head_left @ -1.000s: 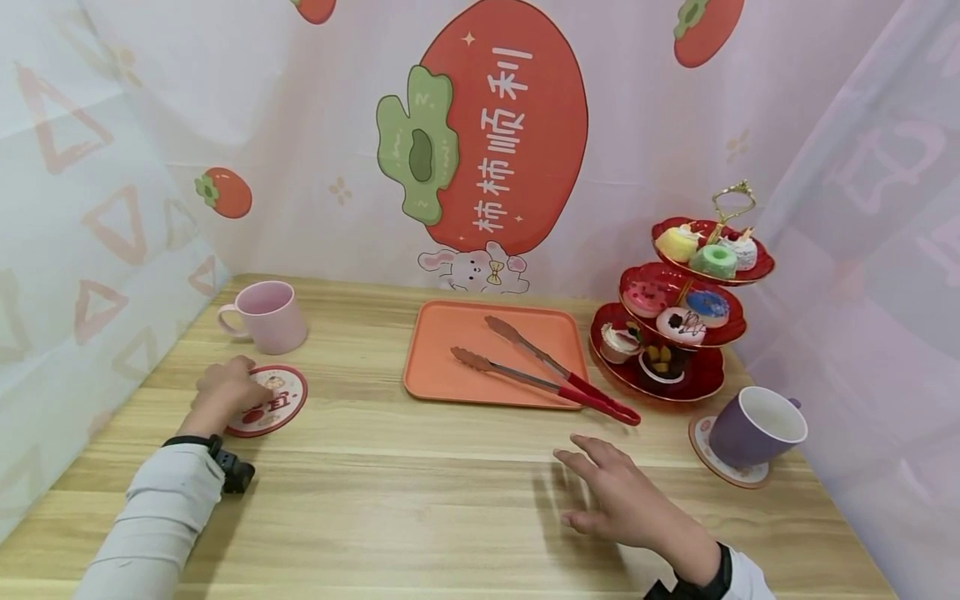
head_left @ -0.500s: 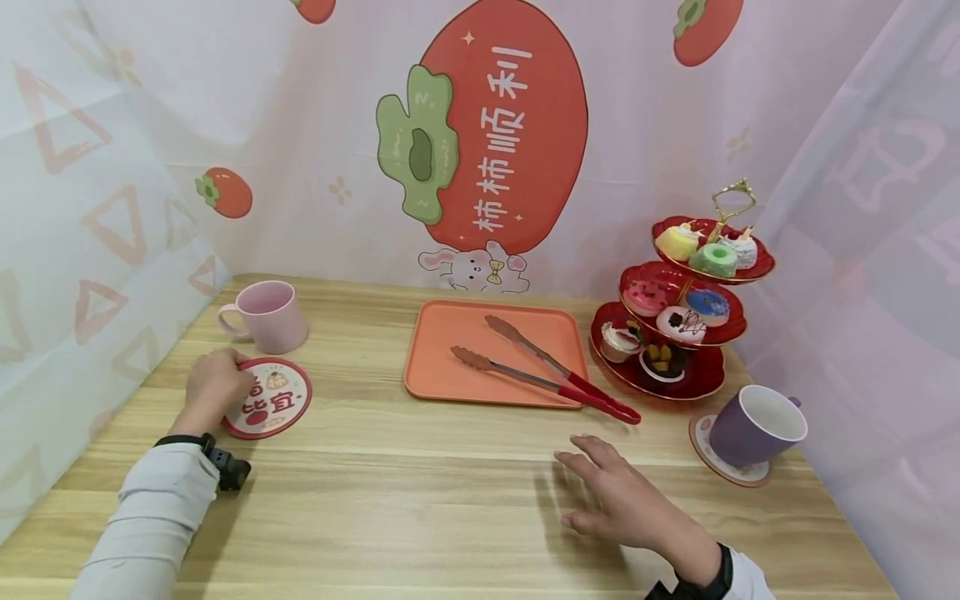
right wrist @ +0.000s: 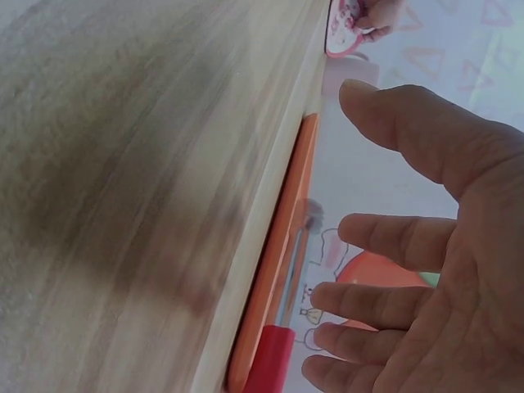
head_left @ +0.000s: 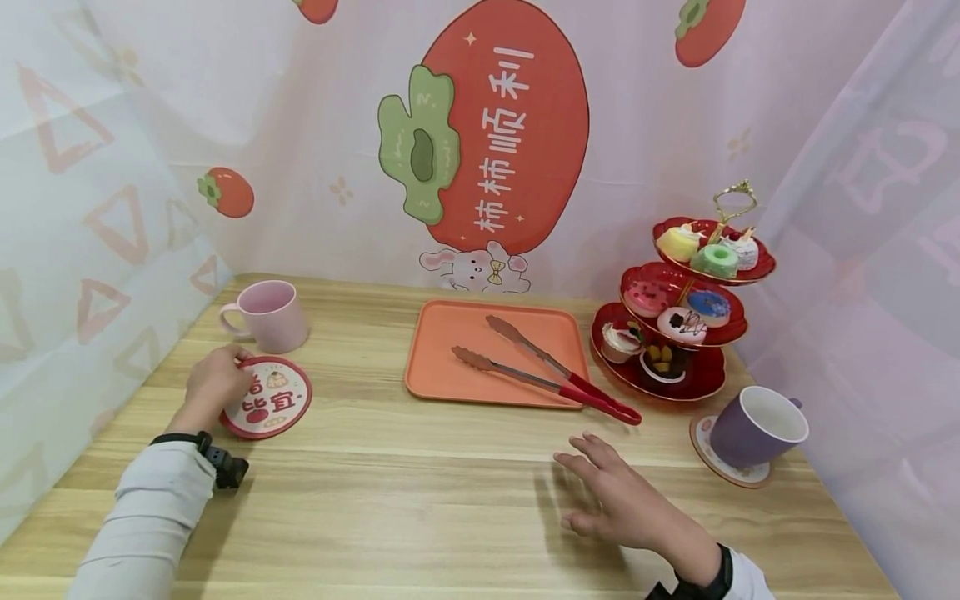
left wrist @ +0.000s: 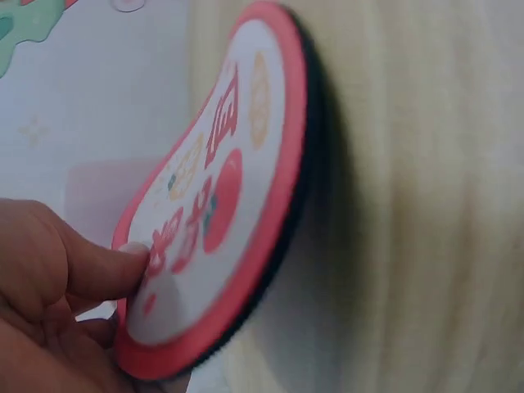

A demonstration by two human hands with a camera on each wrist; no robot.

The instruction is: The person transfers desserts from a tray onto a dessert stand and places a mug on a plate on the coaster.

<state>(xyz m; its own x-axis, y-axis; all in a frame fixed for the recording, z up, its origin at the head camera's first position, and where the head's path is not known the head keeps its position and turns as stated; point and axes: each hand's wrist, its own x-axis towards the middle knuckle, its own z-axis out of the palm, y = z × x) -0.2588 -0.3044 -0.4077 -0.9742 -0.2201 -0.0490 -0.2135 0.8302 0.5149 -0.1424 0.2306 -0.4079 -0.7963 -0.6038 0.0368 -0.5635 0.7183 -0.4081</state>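
At the far left, a pale pink ceramic mug [head_left: 266, 315] stands near the table's left edge, at about 11 o'clock from the person's left hand [head_left: 213, 381]. That hand pinches the left rim of a round red-rimmed printed coaster [head_left: 266, 397], thumb on its face in the left wrist view; there the coaster [left wrist: 217, 205] looks tipped up off the pale wooden table [head_left: 420, 492], though the head view cannot confirm the tilt. Bare wood runs wide between the two hands. At 12 o'clock in the middle lies a flat orange plastic tray [head_left: 450, 367] with red-handled metal tongs [head_left: 547, 379] across it, their handles overhanging its right edge. The right hand [head_left: 626, 500] hovers or rests with fingers spread and relaxed, gripping nothing, just short of the tong handles. At 2 o'clock stands a three-tier red dessert stand [head_left: 678, 325] of small cakes; beside it a purple ceramic mug [head_left: 753, 429] sits on a second coaster, mostly hidden, close to the right edge. Both forearms are cut off by the frame.
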